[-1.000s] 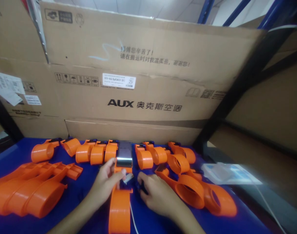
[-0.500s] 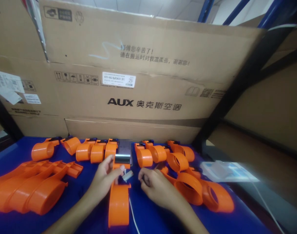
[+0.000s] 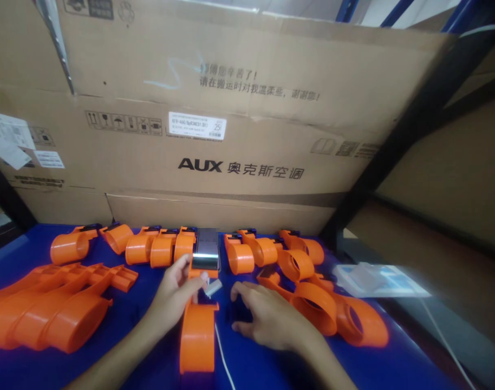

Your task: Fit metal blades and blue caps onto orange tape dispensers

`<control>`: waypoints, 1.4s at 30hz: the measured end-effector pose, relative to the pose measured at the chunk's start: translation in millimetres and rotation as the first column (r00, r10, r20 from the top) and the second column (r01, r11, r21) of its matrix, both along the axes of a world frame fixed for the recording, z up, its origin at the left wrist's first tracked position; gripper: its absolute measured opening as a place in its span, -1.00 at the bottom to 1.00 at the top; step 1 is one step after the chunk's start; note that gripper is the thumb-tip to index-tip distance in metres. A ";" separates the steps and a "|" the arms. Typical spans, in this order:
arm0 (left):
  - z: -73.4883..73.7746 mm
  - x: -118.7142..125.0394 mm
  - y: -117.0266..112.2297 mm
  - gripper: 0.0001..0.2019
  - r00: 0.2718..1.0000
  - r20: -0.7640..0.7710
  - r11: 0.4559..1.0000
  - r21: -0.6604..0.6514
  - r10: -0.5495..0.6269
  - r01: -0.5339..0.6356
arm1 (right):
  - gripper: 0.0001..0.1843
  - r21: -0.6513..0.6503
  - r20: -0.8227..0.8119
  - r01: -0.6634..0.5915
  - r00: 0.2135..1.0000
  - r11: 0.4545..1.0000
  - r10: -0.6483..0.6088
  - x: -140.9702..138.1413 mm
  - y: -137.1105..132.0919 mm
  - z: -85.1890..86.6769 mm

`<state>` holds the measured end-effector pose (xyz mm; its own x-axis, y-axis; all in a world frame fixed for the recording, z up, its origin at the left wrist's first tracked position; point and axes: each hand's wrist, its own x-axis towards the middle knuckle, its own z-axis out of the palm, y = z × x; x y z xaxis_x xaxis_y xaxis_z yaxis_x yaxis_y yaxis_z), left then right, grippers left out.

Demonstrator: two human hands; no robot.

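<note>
My left hand is closed round the neck of an orange tape dispenser, thumb on the front. Its toothed metal blade and dark upper part point away from me, and its round hub is toward me. Just right of the thumb is a small grey-white piece, which I cannot identify. My right hand hovers low over the blue table top, thumb and fingers curved and apart, holding nothing I can see. Small dark pieces lie by its fingertips, too blurred to name.
Several orange tape dispensers with dark heads line the back and right. At left, several orange dispenser bodies lie nested together. A flat dark device stands behind the held dispenser. A white cord runs toward me. A large cardboard box walls off the back.
The fingers of my right hand have spread from a pinch near the nearest right-hand dispensers. My left hand still holds the tape dispenser in about the same place. The view has tilted slightly downward.
</note>
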<state>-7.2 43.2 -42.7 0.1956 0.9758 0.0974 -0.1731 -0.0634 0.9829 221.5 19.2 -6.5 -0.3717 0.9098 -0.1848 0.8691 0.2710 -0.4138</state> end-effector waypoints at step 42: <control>-6.6 12.9 -9.5 -0.64 0.999 0.037 0.998 -0.066 -0.022 0.024 | -0.83 0.329 -0.834 0.320 0.539 0.888 0.114 -33.1 -2.1 -20.7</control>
<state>5.7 33.8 -49.3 0.2158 0.9756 0.0400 -0.2097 0.0063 0.9778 188.3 17.1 -27.2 -0.0530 0.8479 0.5274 0.2335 0.5241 -0.8191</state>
